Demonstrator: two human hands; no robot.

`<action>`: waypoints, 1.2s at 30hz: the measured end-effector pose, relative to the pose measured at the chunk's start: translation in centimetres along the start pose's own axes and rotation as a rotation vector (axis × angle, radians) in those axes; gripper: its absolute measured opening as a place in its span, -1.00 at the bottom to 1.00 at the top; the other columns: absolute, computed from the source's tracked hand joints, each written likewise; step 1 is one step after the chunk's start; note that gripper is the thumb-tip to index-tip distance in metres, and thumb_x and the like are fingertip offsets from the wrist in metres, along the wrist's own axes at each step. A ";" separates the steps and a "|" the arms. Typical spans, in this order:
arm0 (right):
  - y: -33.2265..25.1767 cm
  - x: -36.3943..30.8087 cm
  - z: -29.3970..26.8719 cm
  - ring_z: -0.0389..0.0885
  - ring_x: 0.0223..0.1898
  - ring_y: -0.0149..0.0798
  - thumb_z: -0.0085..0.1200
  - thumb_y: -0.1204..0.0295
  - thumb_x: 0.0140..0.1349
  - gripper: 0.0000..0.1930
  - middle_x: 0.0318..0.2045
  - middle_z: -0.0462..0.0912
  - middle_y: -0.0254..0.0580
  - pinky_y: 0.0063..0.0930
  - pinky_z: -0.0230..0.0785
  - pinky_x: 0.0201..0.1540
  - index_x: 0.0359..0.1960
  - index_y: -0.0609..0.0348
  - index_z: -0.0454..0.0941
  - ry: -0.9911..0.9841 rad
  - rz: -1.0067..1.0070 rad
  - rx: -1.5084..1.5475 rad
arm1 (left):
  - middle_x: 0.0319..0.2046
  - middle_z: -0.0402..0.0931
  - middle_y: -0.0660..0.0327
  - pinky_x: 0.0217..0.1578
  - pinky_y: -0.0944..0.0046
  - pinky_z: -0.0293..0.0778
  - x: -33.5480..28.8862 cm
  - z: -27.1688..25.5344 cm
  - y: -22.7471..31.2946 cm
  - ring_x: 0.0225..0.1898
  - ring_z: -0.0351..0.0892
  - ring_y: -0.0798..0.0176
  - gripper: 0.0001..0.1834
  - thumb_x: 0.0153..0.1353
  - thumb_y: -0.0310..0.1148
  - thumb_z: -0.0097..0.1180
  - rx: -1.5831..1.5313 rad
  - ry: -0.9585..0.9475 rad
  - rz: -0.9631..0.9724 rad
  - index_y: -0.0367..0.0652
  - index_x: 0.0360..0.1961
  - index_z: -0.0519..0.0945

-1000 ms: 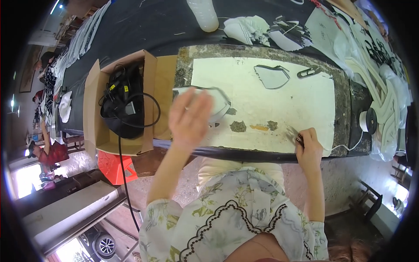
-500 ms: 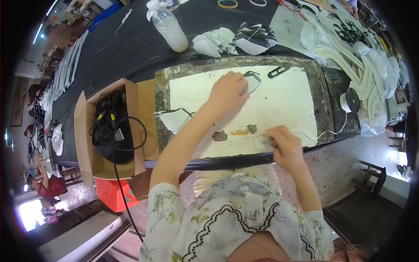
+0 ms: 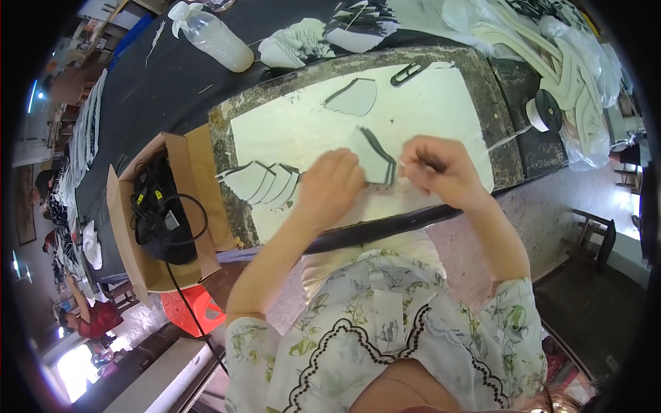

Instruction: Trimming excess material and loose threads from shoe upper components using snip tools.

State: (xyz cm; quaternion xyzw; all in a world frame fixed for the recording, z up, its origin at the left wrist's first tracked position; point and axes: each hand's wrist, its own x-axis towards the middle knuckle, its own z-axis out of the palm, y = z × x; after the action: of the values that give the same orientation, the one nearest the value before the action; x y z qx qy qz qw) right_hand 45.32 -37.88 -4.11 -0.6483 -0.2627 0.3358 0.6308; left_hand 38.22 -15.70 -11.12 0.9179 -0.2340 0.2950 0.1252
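My left hand (image 3: 329, 184) is over the white sheet (image 3: 434, 96), fingers closed on the left edge of a pale fabric piece (image 3: 370, 157) with a dark, angled edge. Facing it, my right hand (image 3: 444, 171) is curled near the piece's right side, with something small and dark between its fingers that I cannot make out. Several similar pale pieces (image 3: 251, 182) lie overlapped in a fan left of my left hand. One more cut piece (image 3: 352, 98) rests flat farther up the sheet, near a black, slotted, elongated tool (image 3: 406, 73).
The sheet covers a worn board (image 3: 227, 141) on a dark-covered table. An open cardboard box (image 3: 196, 213) with black cables stands left. Behind the board are a plastic bottle (image 3: 217, 43) and two fabric stacks (image 3: 296, 45). A spool (image 3: 544, 110) of white thread sits right.
My left hand has come back from the far part of the sheet and now grips a fabric piece. My right hand has risen toward it. The view has shifted, and more fanned pieces show.
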 end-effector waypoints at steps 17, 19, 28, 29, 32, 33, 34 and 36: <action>5.6 3.4 1.4 0.55 -0.50 -0.54 -0.01 0.26 0.40 -0.75 -0.44 0.62 -0.32 -0.66 0.25 -0.45 -0.28 0.20 0.53 0.321 0.239 0.225 | -0.19 0.54 0.09 -0.09 0.08 0.48 -3.3 -3.4 5.7 -0.16 0.55 0.02 -0.82 0.10 -0.46 0.13 -0.101 -0.092 -0.095 -0.27 -0.26 0.56; 4.1 3.2 1.4 0.29 -0.68 -0.62 0.04 0.26 0.37 -0.76 -0.62 0.47 -0.47 -0.68 0.05 -0.61 -0.32 0.19 0.54 0.262 0.280 0.149 | -0.17 0.54 0.10 -0.06 0.05 0.47 -3.9 -2.1 7.7 -0.09 0.54 -0.02 -0.77 0.08 -0.40 0.19 -0.179 -0.209 -0.126 -0.26 -0.23 0.55; 2.7 0.8 3.6 0.18 -0.65 -0.69 0.17 0.34 0.21 -0.85 -0.66 0.36 -0.62 -0.68 -0.04 -0.60 -0.45 0.13 0.57 0.103 0.366 0.044 | -0.24 0.57 0.15 -0.19 0.07 0.47 -2.7 -3.2 4.6 -0.26 0.56 -0.02 -0.71 0.00 -0.48 0.26 -1.118 -0.053 -1.202 -0.15 -0.18 0.57; 2.8 0.8 3.8 0.21 -0.63 -0.68 0.17 0.35 0.20 -0.85 -0.65 0.38 -0.60 -0.68 -0.01 -0.59 -0.44 0.13 0.57 0.083 0.356 -0.009 | -0.24 0.57 0.15 -0.19 0.07 0.47 -3.4 -3.1 4.6 -0.26 0.56 -0.02 -0.71 0.00 -0.48 0.26 -1.119 -0.058 -1.203 -0.15 -0.18 0.57; 4.7 0.6 3.4 0.29 -0.58 -0.65 0.17 0.36 0.19 -0.84 -0.62 0.45 -0.55 -0.67 0.12 -0.52 -0.44 0.19 0.57 0.153 0.403 -0.094 | -0.09 0.54 0.10 -0.08 0.08 0.44 -6.1 -3.3 5.7 -0.08 0.53 0.01 -0.66 0.06 -0.41 0.25 -0.281 0.027 -0.297 -0.23 -0.10 0.57; 5.0 0.8 3.8 0.29 -0.58 -0.65 0.17 0.36 0.19 -0.84 -0.62 0.45 -0.55 -0.67 0.12 -0.52 -0.44 0.19 0.57 0.150 0.408 -0.093 | -0.09 0.54 0.10 -0.08 0.08 0.44 -6.4 -3.1 6.0 -0.08 0.53 0.01 -0.66 0.06 -0.41 0.25 -0.282 0.023 -0.303 -0.23 -0.10 0.57; 4.7 1.4 4.6 0.32 -0.56 -0.64 0.16 0.37 0.18 -0.83 -0.61 0.48 -0.50 -0.64 0.17 -0.49 -0.44 0.23 0.56 0.092 0.344 -0.133 | -0.05 0.53 0.10 -0.04 0.09 0.42 -6.7 -2.8 6.3 -0.02 0.50 0.02 -0.64 0.07 -0.40 0.25 -0.241 -0.077 -0.275 -0.25 -0.08 0.57; 4.6 2.4 5.6 0.39 -0.53 -0.57 0.13 0.40 0.17 -0.81 -0.63 0.51 -0.36 -0.57 0.28 -0.43 -0.44 0.31 0.54 0.021 0.282 -0.267 | 0.01 0.52 0.10 0.02 0.08 0.39 -7.2 -2.5 6.4 0.06 0.47 0.03 -0.60 0.07 -0.39 0.24 -0.220 -0.191 -0.251 -0.27 -0.04 0.56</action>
State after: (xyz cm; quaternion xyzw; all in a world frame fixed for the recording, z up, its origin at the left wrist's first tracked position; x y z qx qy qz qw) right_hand 42.17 -32.70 -8.86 -0.7601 -0.2048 0.3762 0.4887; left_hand 28.67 -17.71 -12.84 0.9445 -0.1595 0.1611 0.2377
